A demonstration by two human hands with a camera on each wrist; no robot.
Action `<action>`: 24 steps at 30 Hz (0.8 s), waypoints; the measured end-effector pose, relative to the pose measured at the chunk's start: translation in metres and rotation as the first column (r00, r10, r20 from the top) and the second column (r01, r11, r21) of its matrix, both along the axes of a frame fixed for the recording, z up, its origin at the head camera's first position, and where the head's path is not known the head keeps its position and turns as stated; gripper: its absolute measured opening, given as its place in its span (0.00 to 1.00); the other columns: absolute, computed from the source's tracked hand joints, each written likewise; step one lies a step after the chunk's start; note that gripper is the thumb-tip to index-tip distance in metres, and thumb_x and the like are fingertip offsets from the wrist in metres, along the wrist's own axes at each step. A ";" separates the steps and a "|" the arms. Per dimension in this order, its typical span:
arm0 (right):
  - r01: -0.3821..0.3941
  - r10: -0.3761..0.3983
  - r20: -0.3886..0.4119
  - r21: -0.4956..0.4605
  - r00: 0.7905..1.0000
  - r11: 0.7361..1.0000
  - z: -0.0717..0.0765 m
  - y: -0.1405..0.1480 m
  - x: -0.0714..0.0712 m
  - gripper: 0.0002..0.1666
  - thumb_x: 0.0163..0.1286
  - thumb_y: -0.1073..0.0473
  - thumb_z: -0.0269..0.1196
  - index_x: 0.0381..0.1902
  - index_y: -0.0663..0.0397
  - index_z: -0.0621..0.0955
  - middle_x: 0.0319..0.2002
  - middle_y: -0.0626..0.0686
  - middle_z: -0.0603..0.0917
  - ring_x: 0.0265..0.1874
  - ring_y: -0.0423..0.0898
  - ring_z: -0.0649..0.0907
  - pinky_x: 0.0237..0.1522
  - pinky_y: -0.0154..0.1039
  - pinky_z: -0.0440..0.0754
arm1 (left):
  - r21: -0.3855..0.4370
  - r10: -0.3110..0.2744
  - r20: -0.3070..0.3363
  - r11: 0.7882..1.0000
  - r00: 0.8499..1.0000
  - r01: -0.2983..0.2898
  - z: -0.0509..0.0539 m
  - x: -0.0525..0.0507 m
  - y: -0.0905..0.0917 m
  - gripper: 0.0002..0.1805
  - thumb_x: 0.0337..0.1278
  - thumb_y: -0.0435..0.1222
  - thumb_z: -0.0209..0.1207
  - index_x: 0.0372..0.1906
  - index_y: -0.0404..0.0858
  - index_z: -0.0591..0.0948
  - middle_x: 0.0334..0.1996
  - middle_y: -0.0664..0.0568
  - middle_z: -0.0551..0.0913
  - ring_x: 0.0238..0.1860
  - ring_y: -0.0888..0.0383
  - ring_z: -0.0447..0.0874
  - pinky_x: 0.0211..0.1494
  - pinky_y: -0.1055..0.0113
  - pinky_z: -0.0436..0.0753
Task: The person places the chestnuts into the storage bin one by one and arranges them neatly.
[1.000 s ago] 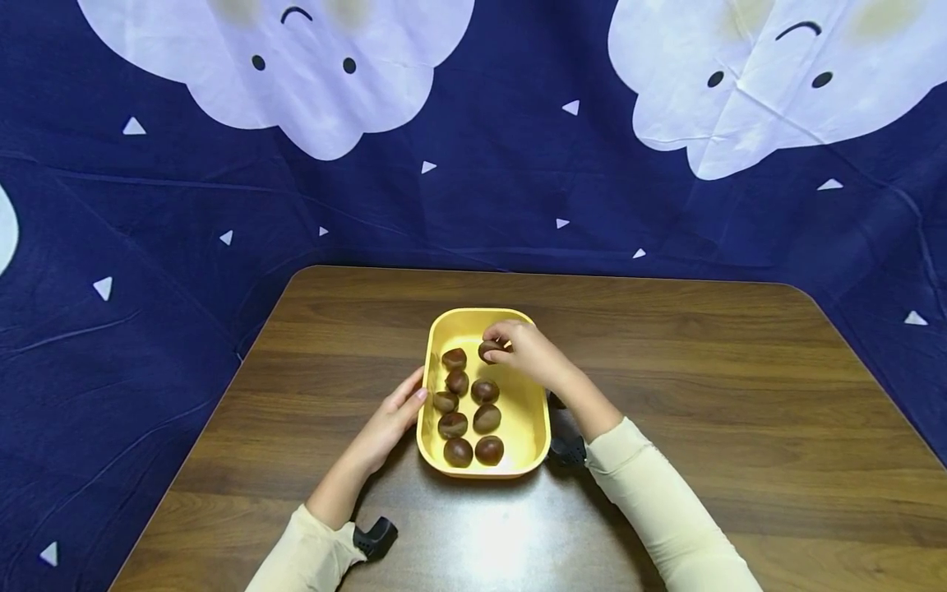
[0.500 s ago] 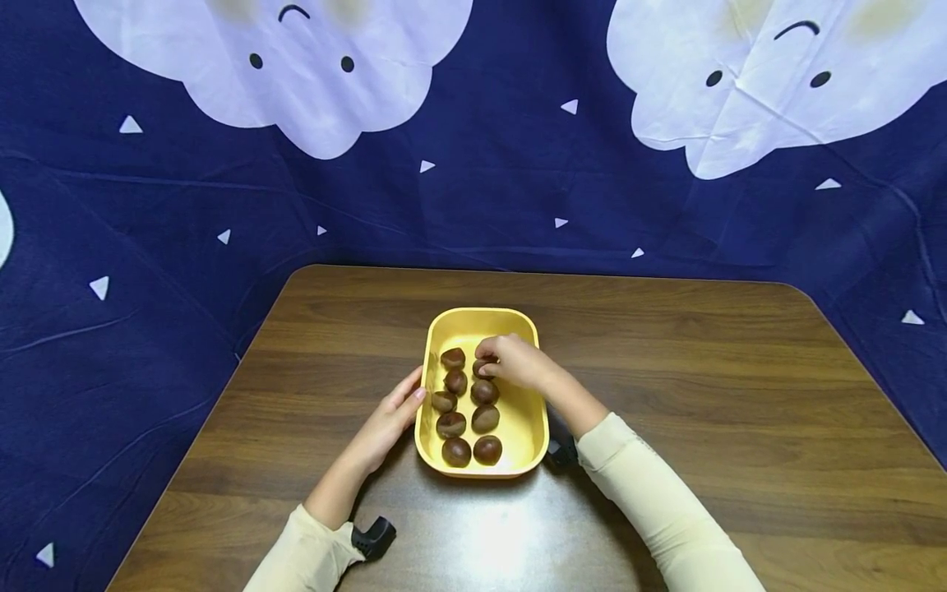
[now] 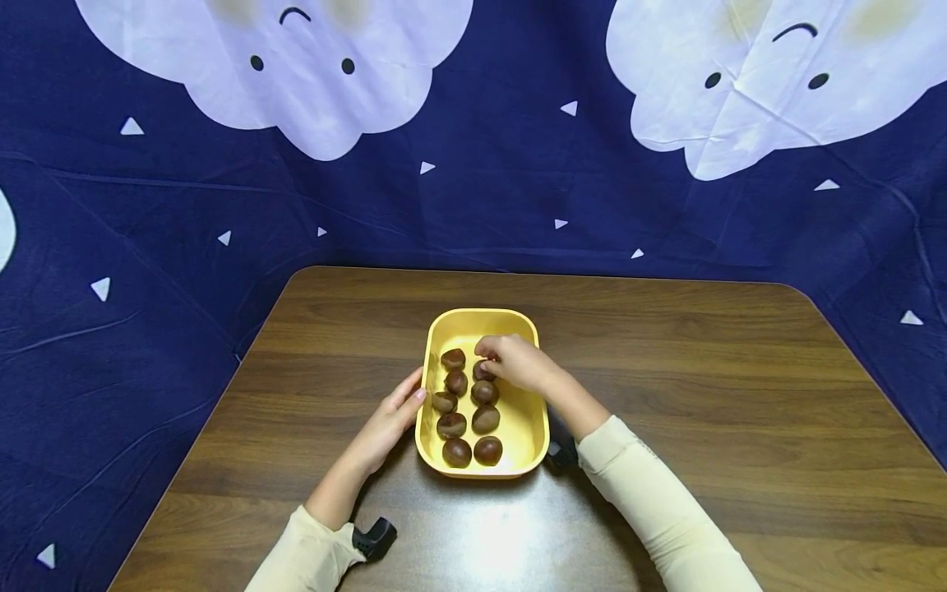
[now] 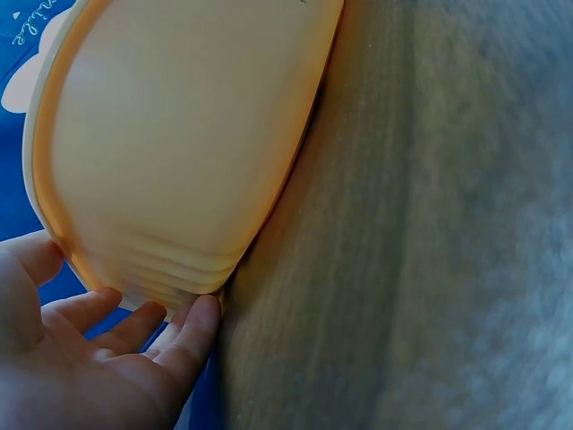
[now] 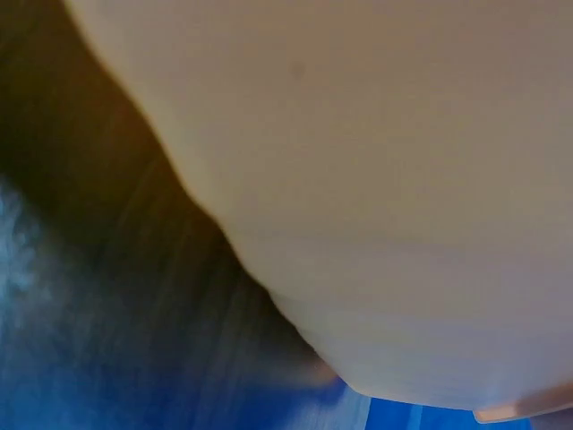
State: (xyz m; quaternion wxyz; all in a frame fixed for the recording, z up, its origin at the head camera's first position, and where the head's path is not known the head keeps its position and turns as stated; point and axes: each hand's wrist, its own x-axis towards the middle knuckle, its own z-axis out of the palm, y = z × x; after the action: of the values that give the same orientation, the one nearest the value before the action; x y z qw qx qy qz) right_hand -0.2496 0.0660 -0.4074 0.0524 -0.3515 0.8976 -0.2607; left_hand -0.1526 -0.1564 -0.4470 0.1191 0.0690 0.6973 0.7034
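A yellow rectangular box (image 3: 522, 437) holds several brown chestnuts, set in two columns on its left and middle floor. Inside the box, my right hand (image 3: 519, 363) pinches a chestnut (image 3: 483, 371) at the far end of the right-hand column. Just nearer lies another chestnut (image 3: 484, 392). My left hand (image 3: 385, 425) rests against the left wall outside, its fingers extended. In the left wrist view, the fingertips of that hand (image 4: 112, 363) touch the box wall (image 4: 179, 125). The box wall (image 5: 385, 179) fills most of the right wrist view and hides the right fingers.
The box stands on a brown wooden table (image 3: 703, 395) with rounded far corners. Behind it hangs a dark blue cloth (image 3: 488, 205) printed with white clouds and triangles. A black wrist device (image 3: 375, 539) sits at the left cuff.
Over the last second, my right hand has brought the chestnut nearer and slightly left, lowering it into line with the right-hand column. The left hand has stayed at the box.
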 end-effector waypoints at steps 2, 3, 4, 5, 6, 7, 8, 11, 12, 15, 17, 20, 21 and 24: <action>0.003 -0.003 -0.002 -0.024 1.000 1.000 0.000 0.001 0.000 0.10 0.61 0.66 0.60 0.42 0.62 0.79 0.37 0.54 0.82 0.36 0.46 0.80 0.39 0.36 0.78 | -0.001 0.002 0.002 1.000 1.000 -0.002 0.000 0.000 0.000 0.31 0.66 0.44 0.45 0.69 0.39 0.53 0.67 0.42 0.52 0.61 0.47 0.61 0.60 0.56 0.63; 0.006 -0.006 0.001 -0.040 1.000 0.999 0.000 0.001 0.000 0.10 0.62 0.66 0.60 0.42 0.62 0.79 0.38 0.53 0.82 0.36 0.46 0.80 0.39 0.36 0.78 | -0.002 0.003 0.003 1.000 1.000 -0.003 0.000 0.000 0.000 0.31 0.66 0.44 0.45 0.69 0.39 0.53 0.67 0.42 0.52 0.61 0.47 0.61 0.60 0.56 0.64; 0.009 -0.009 0.007 -0.058 1.000 0.998 0.000 0.002 0.000 0.10 0.62 0.65 0.60 0.42 0.62 0.79 0.38 0.53 0.82 0.37 0.45 0.80 0.40 0.36 0.78 | -0.002 0.003 0.003 1.000 1.000 -0.003 0.000 0.000 0.000 0.31 0.66 0.44 0.45 0.69 0.39 0.53 0.67 0.43 0.52 0.61 0.46 0.61 0.60 0.56 0.64; 0.012 -0.011 0.008 -0.078 1.000 0.997 0.000 0.003 0.000 0.10 0.62 0.65 0.59 0.42 0.62 0.79 0.38 0.53 0.82 0.37 0.45 0.80 0.40 0.37 0.78 | -0.004 0.004 0.003 1.000 1.000 -0.003 0.000 0.000 0.000 0.30 0.66 0.44 0.45 0.69 0.39 0.53 0.67 0.43 0.52 0.61 0.47 0.61 0.60 0.56 0.64; 0.014 -0.013 0.009 -0.098 1.000 0.995 0.000 0.004 0.000 0.10 0.63 0.65 0.59 0.42 0.62 0.79 0.38 0.53 0.82 0.37 0.45 0.80 0.40 0.37 0.77 | -0.002 0.003 0.003 1.000 1.000 -0.003 0.000 0.000 0.000 0.30 0.66 0.44 0.45 0.69 0.39 0.53 0.67 0.43 0.52 0.61 0.47 0.61 0.60 0.56 0.64; 0.017 -0.016 0.010 -0.120 1.000 0.993 0.001 0.006 0.000 0.10 0.63 0.65 0.59 0.42 0.62 0.79 0.38 0.53 0.82 0.37 0.45 0.80 0.41 0.37 0.77 | -0.001 0.001 0.003 1.000 1.000 -0.001 0.000 0.000 0.001 0.30 0.66 0.43 0.45 0.69 0.39 0.53 0.67 0.43 0.52 0.61 0.47 0.61 0.60 0.56 0.64; 0.022 -0.020 0.011 -0.143 1.000 0.990 0.001 0.008 0.000 0.10 0.63 0.64 0.59 0.42 0.62 0.79 0.38 0.54 0.81 0.37 0.45 0.79 0.41 0.38 0.77 | -0.001 0.000 0.003 1.000 1.000 0.000 0.000 0.000 0.001 0.30 0.66 0.43 0.45 0.69 0.39 0.53 0.67 0.43 0.52 0.61 0.47 0.61 0.60 0.56 0.64; 0.026 -0.028 -0.005 -0.202 1.000 0.979 0.002 0.014 0.001 0.11 0.62 0.65 0.59 0.42 0.63 0.79 0.39 0.55 0.81 0.38 0.46 0.79 0.43 0.38 0.77 | -0.004 0.001 -0.002 1.000 1.000 -0.001 0.000 -0.001 0.001 0.30 0.66 0.43 0.45 0.69 0.39 0.53 0.67 0.43 0.53 0.60 0.47 0.61 0.60 0.56 0.64; 0.030 -0.033 -0.011 -0.219 0.999 0.975 0.002 0.017 0.001 0.11 0.62 0.65 0.59 0.43 0.63 0.79 0.40 0.55 0.81 0.39 0.47 0.79 0.43 0.39 0.77 | -0.003 0.001 -0.004 1.000 1.000 -0.001 0.000 -0.001 0.001 0.30 0.66 0.43 0.45 0.69 0.39 0.53 0.67 0.43 0.53 0.60 0.46 0.62 0.60 0.56 0.64; 0.039 -0.051 -0.038 -0.273 0.998 0.961 0.003 0.026 0.003 0.12 0.62 0.65 0.60 0.43 0.64 0.78 0.41 0.56 0.81 0.39 0.48 0.80 0.44 0.39 0.77 | 0.000 0.001 -0.011 1.000 1.000 -0.001 0.000 -0.001 0.000 0.30 0.66 0.43 0.45 0.69 0.38 0.53 0.67 0.42 0.53 0.60 0.46 0.63 0.59 0.55 0.65; 0.048 -0.070 -0.061 -0.309 0.996 0.950 0.003 0.034 0.004 0.12 0.61 0.65 0.61 0.43 0.64 0.78 0.41 0.55 0.80 0.40 0.49 0.80 0.44 0.40 0.77 | 0.004 -0.001 -0.014 1.000 1.000 0.001 0.000 -0.001 0.000 0.30 0.66 0.43 0.45 0.69 0.38 0.53 0.66 0.41 0.53 0.59 0.45 0.63 0.59 0.55 0.65; 0.057 -0.101 -0.107 -0.355 0.989 0.933 0.003 0.045 0.007 0.13 0.60 0.66 0.61 0.43 0.65 0.78 0.41 0.56 0.80 0.41 0.49 0.79 0.44 0.39 0.77 | 0.005 -0.002 -0.014 1.000 1.000 0.002 0.000 0.000 0.000 0.30 0.66 0.43 0.45 0.69 0.38 0.53 0.67 0.42 0.53 0.59 0.46 0.63 0.59 0.55 0.65; 0.062 -0.110 -0.111 -0.368 0.988 0.928 0.002 0.050 0.008 0.13 0.60 0.66 0.61 0.43 0.65 0.78 0.41 0.56 0.80 0.41 0.50 0.80 0.44 0.40 0.77 | 0.004 -0.001 -0.014 1.000 1.000 0.001 0.000 0.000 0.000 0.30 0.66 0.43 0.45 0.69 0.38 0.53 0.67 0.42 0.53 0.59 0.45 0.63 0.59 0.55 0.65; 0.078 -0.129 -0.106 -0.395 0.986 0.915 -0.001 0.063 0.010 0.13 0.59 0.67 0.62 0.43 0.65 0.78 0.41 0.56 0.80 0.40 0.51 0.80 0.43 0.41 0.78 | 0.007 0.002 -0.013 1.000 1.000 -0.002 -0.001 0.000 0.000 0.30 0.66 0.43 0.45 0.69 0.38 0.53 0.67 0.42 0.53 0.59 0.45 0.63 0.59 0.55 0.65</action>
State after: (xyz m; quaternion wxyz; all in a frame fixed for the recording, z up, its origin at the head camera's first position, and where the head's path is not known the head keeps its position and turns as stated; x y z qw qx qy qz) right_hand -0.2401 0.1291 -0.4081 -0.0908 -0.3230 0.8467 -0.4128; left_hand -0.1523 -0.1564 -0.4475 0.1135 0.0735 0.6959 0.7053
